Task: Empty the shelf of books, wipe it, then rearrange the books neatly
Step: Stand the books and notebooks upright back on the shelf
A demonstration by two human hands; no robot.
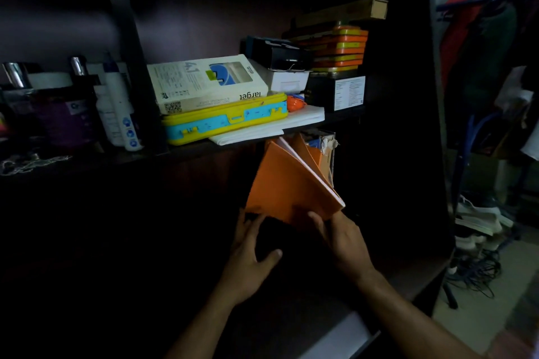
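Dark shelf (204, 151): right hand (344, 234) gripping orange book (288, 186).

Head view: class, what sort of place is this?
Probably a bedroom or storage corner at home: a dark shelf unit crammed with boxes and a yellow case, clothes hanging at right, shoes on the floor.

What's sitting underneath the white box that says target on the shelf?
The white target box lies on a yellow and blue case, which rests partly on folded white sheets. The box and case hide whatever else lies beneath them.
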